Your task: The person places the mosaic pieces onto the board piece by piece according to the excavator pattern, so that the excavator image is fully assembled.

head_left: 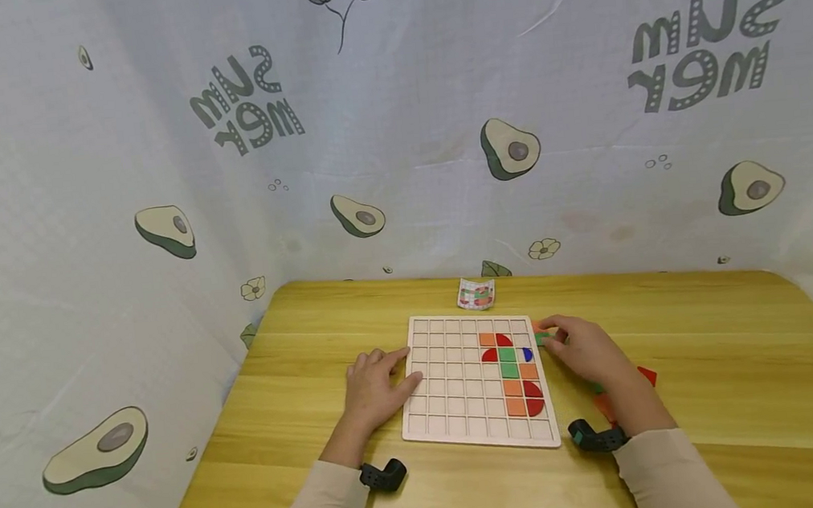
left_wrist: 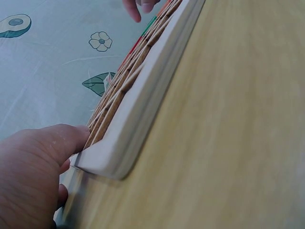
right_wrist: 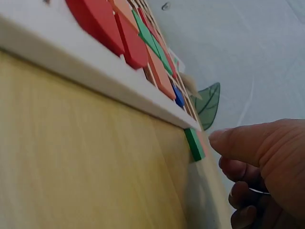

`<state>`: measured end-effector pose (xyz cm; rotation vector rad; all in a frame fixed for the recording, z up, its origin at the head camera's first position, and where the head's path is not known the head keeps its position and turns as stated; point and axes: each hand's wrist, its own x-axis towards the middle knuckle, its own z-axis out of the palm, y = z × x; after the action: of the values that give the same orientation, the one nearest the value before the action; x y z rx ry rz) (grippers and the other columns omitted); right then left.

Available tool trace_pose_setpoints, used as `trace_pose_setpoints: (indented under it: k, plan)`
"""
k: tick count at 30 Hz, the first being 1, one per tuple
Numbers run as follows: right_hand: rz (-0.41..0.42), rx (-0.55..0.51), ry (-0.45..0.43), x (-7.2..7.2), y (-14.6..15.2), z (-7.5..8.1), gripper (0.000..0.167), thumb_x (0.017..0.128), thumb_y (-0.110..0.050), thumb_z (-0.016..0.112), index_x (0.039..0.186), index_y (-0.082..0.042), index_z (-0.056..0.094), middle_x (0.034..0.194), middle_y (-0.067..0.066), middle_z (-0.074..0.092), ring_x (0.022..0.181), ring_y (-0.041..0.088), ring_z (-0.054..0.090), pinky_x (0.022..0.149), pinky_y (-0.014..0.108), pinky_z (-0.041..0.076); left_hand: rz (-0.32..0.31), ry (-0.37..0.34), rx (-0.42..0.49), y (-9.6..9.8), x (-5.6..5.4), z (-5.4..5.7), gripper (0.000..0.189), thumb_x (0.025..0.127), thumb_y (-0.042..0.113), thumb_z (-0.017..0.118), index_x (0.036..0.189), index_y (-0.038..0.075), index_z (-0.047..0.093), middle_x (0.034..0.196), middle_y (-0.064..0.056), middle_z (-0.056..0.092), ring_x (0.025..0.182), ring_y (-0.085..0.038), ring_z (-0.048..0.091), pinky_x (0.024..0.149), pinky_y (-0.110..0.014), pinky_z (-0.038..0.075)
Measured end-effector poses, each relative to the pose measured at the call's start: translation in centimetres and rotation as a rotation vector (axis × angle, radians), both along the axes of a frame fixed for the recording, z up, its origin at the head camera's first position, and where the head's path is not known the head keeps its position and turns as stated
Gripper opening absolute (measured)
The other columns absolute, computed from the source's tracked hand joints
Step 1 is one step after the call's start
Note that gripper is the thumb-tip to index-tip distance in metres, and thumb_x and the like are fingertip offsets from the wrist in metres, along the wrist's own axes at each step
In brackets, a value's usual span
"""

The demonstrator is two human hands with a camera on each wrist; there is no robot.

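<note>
While the left hand rests, thumb and fingers apart, at the left edge of the board, the right hand, likewise parted, hovers beside a green piece at the right edge. Risk: an off-centre pinch could jolt the board, shifting the blue piece.

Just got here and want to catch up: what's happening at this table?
A person is working at a grid board that has some coloured pieces in its right part; most cells are empty. The left hand rests on the board's left edge. The right hand is beside a green piece just off the right edge; whether it grips anything is unclear. A small card lies behind the board.
</note>
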<state>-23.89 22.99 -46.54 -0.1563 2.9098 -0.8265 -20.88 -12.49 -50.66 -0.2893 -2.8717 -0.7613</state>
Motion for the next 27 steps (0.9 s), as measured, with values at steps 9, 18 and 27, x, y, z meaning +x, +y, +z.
trace_pose_setpoints:
  k: [9,18,27]
  plan:
    - [-0.023,-0.005,-0.028,-0.2,1.1,-0.5,0.039,0.099,-0.025,0.065,0.129,-0.001,0.061,0.086,0.008,0.056,0.073,0.020,0.050,0.065,0.033,0.040,0.005,0.014,0.008,-0.2,0.0,-0.1,0.051,0.091,0.052,0.068,0.136,0.028,0.068,0.088,0.006,0.056,0.082,-0.014,0.040,0.078,-0.034,0.029]
    - [-0.039,0.001,-0.022,-0.2,1.1,-1.0,0.036,0.096,-0.029,0.069,0.119,-0.002,0.063,0.086,0.008,0.058,0.074,0.021,0.051,0.066,0.032,0.040,0.001,0.008,0.006,-0.1,0.1,0.0,0.051,0.091,0.052,0.068,0.136,0.028,0.068,0.088,0.006,0.055,0.082,-0.014,0.039,0.078,-0.034,0.029]
    - [-0.005,-0.014,-0.009,0.2,1.3,-1.0,0.034,0.096,-0.027,0.070,0.120,-0.003,0.064,0.084,0.006,0.057,0.071,0.020,0.049,0.064,0.032,0.039,0.001,0.004,-0.002,0.0,0.0,-0.1,0.051,0.091,0.052,0.068,0.136,0.028,0.068,0.088,0.006,0.056,0.083,-0.014,0.040,0.078,-0.034,0.029]
